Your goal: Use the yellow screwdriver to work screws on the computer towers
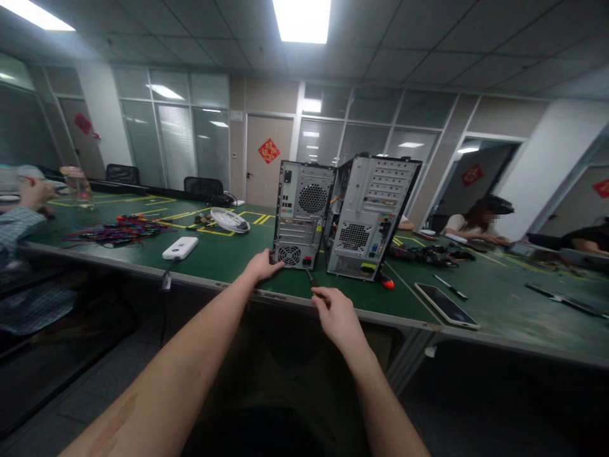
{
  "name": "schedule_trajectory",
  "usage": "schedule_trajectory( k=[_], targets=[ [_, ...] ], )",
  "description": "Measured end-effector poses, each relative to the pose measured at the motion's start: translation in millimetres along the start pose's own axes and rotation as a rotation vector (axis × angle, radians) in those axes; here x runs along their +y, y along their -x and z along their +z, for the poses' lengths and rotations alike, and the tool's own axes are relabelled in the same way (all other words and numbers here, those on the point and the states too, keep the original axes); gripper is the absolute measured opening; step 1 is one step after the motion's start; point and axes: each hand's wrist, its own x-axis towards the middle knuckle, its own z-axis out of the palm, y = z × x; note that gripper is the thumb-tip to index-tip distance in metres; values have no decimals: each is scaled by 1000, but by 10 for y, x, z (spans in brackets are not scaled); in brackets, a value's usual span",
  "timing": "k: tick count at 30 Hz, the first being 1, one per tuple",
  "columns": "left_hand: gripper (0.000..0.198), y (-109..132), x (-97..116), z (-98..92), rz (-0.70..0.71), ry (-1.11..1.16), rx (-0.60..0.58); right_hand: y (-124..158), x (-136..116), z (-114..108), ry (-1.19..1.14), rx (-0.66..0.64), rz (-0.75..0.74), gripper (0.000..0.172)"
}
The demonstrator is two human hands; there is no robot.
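Two computer tower cases stand upright side by side on the green table, their rear panels facing me. My left hand (262,266) grips the lower left corner of the left computer case (299,209), its thumb along the bottom edge by the round fan grille. Closed around a thin screwdriver (311,277) is my right hand (337,311); the shaft points up at the bottom edge of that case. Whether the tip touches a screw is too small to tell. The right computer case (365,222) is turned at an angle, with wiring showing at its left side.
A white power bank (180,248), a pile of coloured cables (126,230) and a white oval frame (230,220) lie to the left. On the right are a phone (446,305), a pen-like tool (450,287) and an orange-tipped object (387,282). Other people sit at both sides.
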Motion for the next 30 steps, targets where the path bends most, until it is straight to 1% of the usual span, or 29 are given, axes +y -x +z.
schedule_trajectory(
  k=[5,9,15,21,30],
  targets=[
    [68,-4,-8,-3,-3,-1,-6,-17,13,-1,-27,-24,89,29],
    [67,-10,-12,1,1,7,-4,-26,47,33,-40,-60,112,33],
    [68,5,3,-16,-7,6,-13,-16,17,27,-72,-15,133,34],
    [67,15,11,-21,-4,7,-6,-14,-28,9,-68,12,144,32],
    [67,6,3,-12,-8,0,-14,-12,-40,2,-66,22,141,31]
  ],
)
